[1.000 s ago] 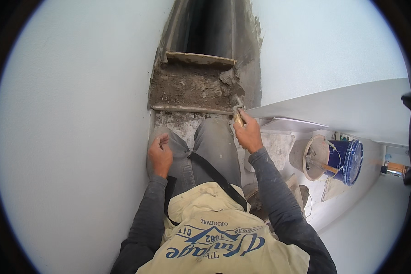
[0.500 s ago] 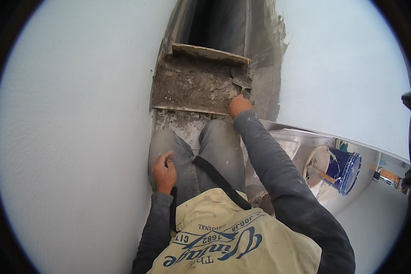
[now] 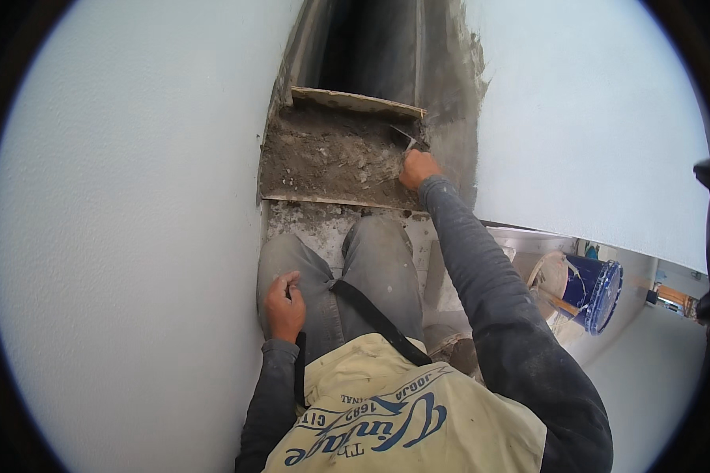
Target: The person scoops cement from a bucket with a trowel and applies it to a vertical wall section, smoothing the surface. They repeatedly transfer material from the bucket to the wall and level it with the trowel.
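My right hand [image 3: 420, 169] is closed round the handle of a small trowel [image 3: 406, 137]. Its blade, seen nearly edge-on, is at the far right corner of a step covered in rough grey-brown mortar [image 3: 331, 158]. Along the step's far edge stands a thin board [image 3: 359, 101], and a pale strip [image 3: 335, 202] borders its near edge. Over my left thigh, my left hand [image 3: 284, 306] is curled with the thumb near the fingers. Nothing shows in it.
A white wall [image 3: 134, 236] rises close on my left, and a white panel [image 3: 584, 118] stands on the right. Beyond the board is a dark recess [image 3: 367, 47]. Lower right, a blue paint-smeared bucket [image 3: 599, 292] lies beside a pale round container [image 3: 550, 280].
The trowel has turned from showing its flat blade to nearly edge-on, and its tip has moved left. My right hand has shifted slightly; my left hand stays over the thigh.
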`<state>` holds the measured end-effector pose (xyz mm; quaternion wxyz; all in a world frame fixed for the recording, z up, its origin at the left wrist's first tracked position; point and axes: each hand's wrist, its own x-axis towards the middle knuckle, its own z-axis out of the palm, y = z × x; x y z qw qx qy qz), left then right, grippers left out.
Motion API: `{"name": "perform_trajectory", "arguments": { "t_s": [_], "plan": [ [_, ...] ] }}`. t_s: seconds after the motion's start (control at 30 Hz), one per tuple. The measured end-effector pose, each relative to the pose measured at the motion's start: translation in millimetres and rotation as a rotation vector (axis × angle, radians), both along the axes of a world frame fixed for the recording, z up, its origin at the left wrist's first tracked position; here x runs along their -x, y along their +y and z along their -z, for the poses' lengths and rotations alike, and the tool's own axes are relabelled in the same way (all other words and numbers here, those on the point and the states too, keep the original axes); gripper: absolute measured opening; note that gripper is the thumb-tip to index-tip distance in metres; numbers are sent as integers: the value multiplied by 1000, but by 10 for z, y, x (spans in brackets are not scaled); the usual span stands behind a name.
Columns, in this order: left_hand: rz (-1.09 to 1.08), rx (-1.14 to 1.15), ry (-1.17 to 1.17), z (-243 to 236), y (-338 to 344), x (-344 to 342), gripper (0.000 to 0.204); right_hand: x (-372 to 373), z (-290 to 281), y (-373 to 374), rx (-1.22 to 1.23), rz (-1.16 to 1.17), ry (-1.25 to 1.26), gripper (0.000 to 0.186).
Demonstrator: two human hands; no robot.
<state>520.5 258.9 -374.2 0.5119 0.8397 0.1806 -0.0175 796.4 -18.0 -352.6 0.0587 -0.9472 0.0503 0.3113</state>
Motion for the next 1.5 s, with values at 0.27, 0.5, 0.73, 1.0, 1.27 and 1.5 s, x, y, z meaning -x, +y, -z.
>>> {"name": "perform_trajectory", "arguments": {
  "t_s": [0.27,0.5,0.73,1.0,1.27,1.5],
  "plan": [
    [-22,14,22,-27,-19,-68,26,220,-250,-199,-184,-52,-20,42],
    [10,-27,15,-12,6,-45,26,-9,130,-152,30,9,7,42],
    [-9,-11,12,-21,-37,-67,25,-150,-32,-166,-95,-129,97,44],
    [13,-47,27,9,-64,-90,26,-109,-333,265,-612,-63,-55,55],
    [31,-70,90,-55,-45,-137,23,-326,327,1400,-527,-37,-149,50],
    [32,-68,82,-40,-46,-139,23,-201,540,1778,-503,-157,-25,60]
  ]
}}
